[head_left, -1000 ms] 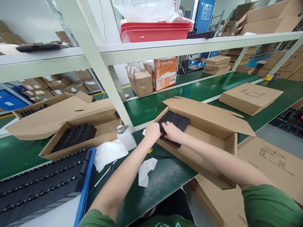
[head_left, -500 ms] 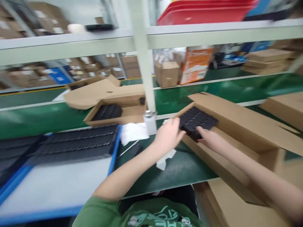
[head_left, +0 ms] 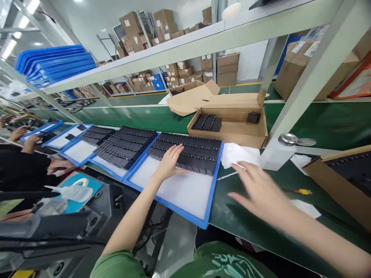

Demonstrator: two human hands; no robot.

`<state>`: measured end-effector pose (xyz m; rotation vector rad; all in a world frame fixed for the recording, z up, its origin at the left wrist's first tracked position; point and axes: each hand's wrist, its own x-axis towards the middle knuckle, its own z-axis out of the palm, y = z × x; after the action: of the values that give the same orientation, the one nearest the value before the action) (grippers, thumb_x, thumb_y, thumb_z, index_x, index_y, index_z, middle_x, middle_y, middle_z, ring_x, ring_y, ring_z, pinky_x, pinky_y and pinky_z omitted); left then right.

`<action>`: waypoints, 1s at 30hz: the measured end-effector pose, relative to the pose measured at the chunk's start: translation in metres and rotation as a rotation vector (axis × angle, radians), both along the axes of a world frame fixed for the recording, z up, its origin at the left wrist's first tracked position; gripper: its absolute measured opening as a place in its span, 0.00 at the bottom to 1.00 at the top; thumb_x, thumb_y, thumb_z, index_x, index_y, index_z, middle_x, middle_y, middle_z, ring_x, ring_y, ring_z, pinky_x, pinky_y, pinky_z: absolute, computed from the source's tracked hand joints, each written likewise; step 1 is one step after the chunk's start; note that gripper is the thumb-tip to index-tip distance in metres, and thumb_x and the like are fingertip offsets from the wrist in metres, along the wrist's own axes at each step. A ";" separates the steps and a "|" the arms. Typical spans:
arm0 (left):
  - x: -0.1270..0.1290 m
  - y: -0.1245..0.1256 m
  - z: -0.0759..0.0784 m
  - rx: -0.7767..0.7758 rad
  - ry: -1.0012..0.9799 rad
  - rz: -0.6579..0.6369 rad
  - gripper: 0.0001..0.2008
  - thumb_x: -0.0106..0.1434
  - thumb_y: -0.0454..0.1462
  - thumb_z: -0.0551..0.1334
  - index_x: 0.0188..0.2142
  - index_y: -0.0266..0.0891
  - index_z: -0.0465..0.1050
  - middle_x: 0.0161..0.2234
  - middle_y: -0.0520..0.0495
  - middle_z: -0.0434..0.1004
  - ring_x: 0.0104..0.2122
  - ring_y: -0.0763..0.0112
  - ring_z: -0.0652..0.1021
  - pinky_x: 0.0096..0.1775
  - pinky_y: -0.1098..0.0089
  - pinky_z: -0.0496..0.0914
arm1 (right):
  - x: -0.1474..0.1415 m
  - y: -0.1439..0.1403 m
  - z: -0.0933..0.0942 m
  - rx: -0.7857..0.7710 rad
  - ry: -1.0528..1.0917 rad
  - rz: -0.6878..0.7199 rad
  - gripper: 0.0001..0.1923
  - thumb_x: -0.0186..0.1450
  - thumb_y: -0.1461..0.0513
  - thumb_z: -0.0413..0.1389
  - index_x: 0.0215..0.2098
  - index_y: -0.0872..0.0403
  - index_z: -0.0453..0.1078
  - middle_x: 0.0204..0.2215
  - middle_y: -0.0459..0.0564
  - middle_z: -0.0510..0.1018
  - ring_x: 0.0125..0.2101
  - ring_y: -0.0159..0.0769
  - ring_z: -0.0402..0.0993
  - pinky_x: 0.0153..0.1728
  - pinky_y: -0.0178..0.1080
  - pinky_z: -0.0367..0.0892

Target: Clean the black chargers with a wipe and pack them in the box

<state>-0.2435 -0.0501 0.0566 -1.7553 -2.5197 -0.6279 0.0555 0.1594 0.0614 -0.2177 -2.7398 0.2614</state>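
My left hand [head_left: 170, 165] lies over rows of small black blocks [head_left: 199, 152] with shiny pins, its fingers spread and the fingertips at the blocks. I cannot tell whether it presses on them. These blocks fill the far part of a blue-rimmed tray [head_left: 213, 185] with a white floor. To the right of the tray, my right hand [head_left: 256, 189] hovers above the green bench [head_left: 232, 208], slightly blurred, fingers apart and holding nothing. Close by it are a white cloth [head_left: 236, 152] and a thin metal tool [head_left: 227, 176].
Behind the tray stands an open cardboard box [head_left: 240, 136] holding more black blocks. Another box [head_left: 327, 179] with black blocks is at right. A white bottle with a metal top [head_left: 275, 158] stands by the shelf post [head_left: 315, 65]. At far left, a co-worker's hands [head_left: 30, 143] are at other trays.
My view has swung left. Both hands have let go of the black blocks, which stay in the right cardboard box. My left hand has moved over to the blue tray.
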 end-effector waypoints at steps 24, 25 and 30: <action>-0.050 0.027 -0.049 0.261 -0.029 -0.359 0.22 0.54 0.53 0.72 0.41 0.43 0.79 0.37 0.45 0.80 0.36 0.61 0.78 0.39 0.59 0.75 | -0.150 -0.058 -0.070 0.001 0.043 -0.150 0.26 0.70 0.44 0.54 0.55 0.53 0.68 0.50 0.55 0.75 0.48 0.44 0.72 0.49 0.51 0.69; -0.050 0.028 -0.046 0.283 -0.042 -0.349 0.23 0.46 0.52 0.76 0.38 0.45 0.80 0.35 0.45 0.81 0.35 0.59 0.78 0.37 0.60 0.74 | -0.150 -0.059 -0.066 0.008 0.021 -0.128 0.29 0.69 0.42 0.53 0.55 0.54 0.69 0.49 0.57 0.76 0.47 0.45 0.71 0.47 0.50 0.68; -0.044 0.012 -0.033 0.409 -0.109 -0.299 0.27 0.41 0.43 0.79 0.43 0.62 0.81 0.36 0.57 0.82 0.34 0.57 0.76 0.39 0.57 0.70 | -0.130 -0.065 -0.033 0.021 -0.020 -0.070 0.33 0.70 0.40 0.48 0.59 0.56 0.65 0.54 0.58 0.75 0.48 0.46 0.67 0.43 0.48 0.61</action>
<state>-0.2873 -0.0385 0.0239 -1.9834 -1.9994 -1.1828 -0.0742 0.0946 0.0282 -0.3116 -2.7465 0.2123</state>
